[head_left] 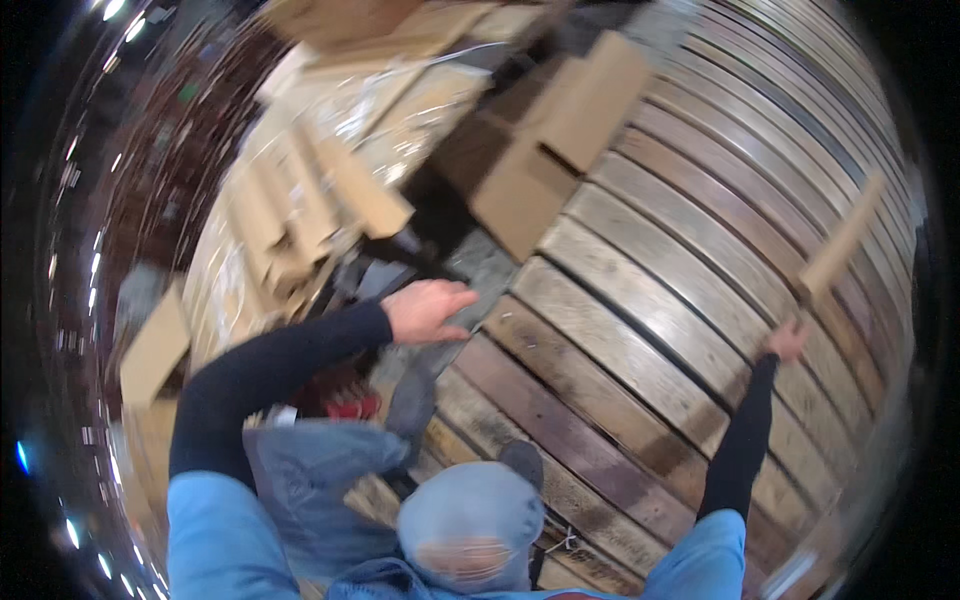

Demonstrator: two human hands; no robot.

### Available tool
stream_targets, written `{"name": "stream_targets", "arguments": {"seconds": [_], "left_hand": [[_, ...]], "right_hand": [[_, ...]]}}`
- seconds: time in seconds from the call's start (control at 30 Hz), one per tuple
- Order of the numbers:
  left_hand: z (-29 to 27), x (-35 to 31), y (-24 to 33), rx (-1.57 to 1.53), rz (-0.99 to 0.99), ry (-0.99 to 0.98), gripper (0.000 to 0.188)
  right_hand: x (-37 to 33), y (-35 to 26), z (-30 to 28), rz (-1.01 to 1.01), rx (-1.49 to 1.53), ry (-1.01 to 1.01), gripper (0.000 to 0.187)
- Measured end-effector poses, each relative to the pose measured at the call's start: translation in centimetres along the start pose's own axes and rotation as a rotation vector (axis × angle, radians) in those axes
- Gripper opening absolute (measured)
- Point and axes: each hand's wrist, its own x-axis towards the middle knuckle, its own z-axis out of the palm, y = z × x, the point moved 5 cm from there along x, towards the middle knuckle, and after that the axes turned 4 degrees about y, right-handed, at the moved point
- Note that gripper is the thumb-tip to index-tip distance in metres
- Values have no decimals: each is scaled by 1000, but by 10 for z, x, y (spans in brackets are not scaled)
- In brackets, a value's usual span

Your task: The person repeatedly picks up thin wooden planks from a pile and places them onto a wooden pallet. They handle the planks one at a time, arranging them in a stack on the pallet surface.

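At the right, my right hand (788,340) is closed around the near end of a long, narrow piece of brown cardboard (845,240). The cardboard slants up and away from the hand over a slatted wooden surface (640,270); motion blurs it. My left hand (430,310) is empty, its thumb and fingers apart, just off the left edge of the slats. Beside that hand, to the left, lie several folded cardboard pieces (290,205). Beyond it, an open cardboard box (560,140) rests at the edge of the slats.
Plastic-wrapped cardboard (430,115) is stacked at the far left, with a larger carton (340,20) behind it. A cardboard flap (158,345) sticks out at the left. A red shoe (355,405) shows below my left arm. Dark gaps run between the slats.
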Motion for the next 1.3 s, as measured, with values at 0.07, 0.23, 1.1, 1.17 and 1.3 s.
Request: {"name": "stream_targets", "arguments": {"seconds": [0.07, 0.23, 1.1, 1.17, 1.3], "left_hand": [[-25, -11, 4, -82, -7, 34, 51], [-4, -145, -51, -84, -279, 269, 52], [107, -337, -317, -602, -1276, 1283, 98], [101, -330, -306, -800, -1162, 1445, 80], [79, -305, -286, -1536, -914, 1687, 64]], "right_hand": [[63, 12, -30, -106, -56, 30, 46], [14, 22, -19, 123, 187, -226, 63], [-619, -522, -3, -468, 190, -2316, 71], [-686, -528, 14, -930, 171, -2180, 83], [-776, -529, 32, -239, 230, -2012, 94]]}}
